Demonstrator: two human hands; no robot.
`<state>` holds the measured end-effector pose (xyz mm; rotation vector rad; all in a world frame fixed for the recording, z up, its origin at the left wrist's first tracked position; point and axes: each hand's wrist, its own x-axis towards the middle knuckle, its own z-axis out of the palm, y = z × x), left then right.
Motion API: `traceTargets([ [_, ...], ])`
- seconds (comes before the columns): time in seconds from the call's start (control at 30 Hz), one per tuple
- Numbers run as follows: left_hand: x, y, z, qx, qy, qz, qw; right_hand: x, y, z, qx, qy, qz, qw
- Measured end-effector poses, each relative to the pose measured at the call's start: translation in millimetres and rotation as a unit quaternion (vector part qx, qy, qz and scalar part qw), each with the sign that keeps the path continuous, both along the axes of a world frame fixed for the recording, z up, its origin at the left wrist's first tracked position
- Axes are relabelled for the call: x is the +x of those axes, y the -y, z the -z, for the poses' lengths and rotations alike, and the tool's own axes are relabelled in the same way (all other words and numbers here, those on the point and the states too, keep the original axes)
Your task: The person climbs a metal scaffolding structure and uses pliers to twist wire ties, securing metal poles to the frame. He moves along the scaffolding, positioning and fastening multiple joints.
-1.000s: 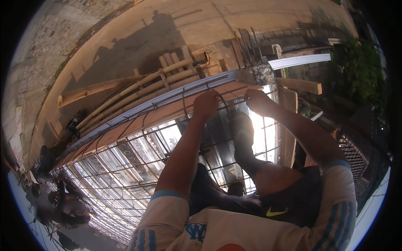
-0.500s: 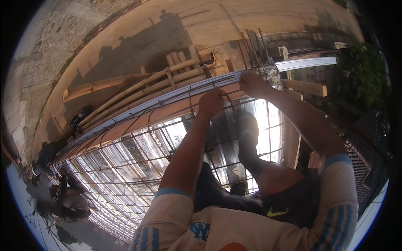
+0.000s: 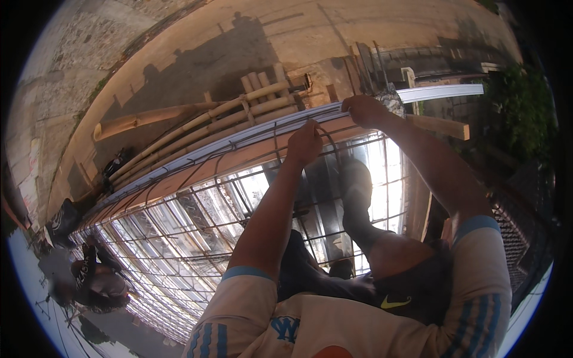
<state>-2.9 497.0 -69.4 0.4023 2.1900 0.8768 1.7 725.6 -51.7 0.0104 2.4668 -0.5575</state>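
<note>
My left hand (image 3: 305, 143) is closed at the edge of a steel bar mesh (image 3: 197, 218), round a bent rebar (image 3: 329, 143) whose curved end shows beside the fingers. Farther right and slightly farther away, my right hand (image 3: 365, 111) is curled above the white metal edge strip (image 3: 262, 130); whatever its fingers hold is hidden. Between the strip and the mesh runs a reddish-brown board (image 3: 206, 164), crossed by bent bar ends. Shiny corrugated metal sheets (image 3: 173, 238) lie under the mesh, and my leg (image 3: 358, 203) is bent over it.
Bamboo poles (image 3: 209, 131) project beyond the edge, above the ground far below. A concrete stub (image 3: 391, 101) with upright bars and a timber beam (image 3: 439, 126) stand at the right. Another person (image 3: 98, 277) crouches on the far left of the mesh.
The view has shifted slightly. My left hand has turned a little at the bar, and my right hand's fingers have moved slightly along the edge. Both stay close to it.
</note>
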Motion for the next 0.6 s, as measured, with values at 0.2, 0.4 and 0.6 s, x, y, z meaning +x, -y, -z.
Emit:
traceTargets([
  [0.2,-3,6,21,0.067,-0.079,-0.079,0.991,-9,17,-11,0.013,0.051,0.023,0.998],
  [0.4,-9,16,42,0.084,-0.046,-0.130,0.987,-4,31,-9,0.055,0.020,0.042,0.997],
  [0.6,-20,25,68,0.077,0.150,-0.153,0.974,-5,15,-3,0.075,0.018,-0.018,0.997],
])
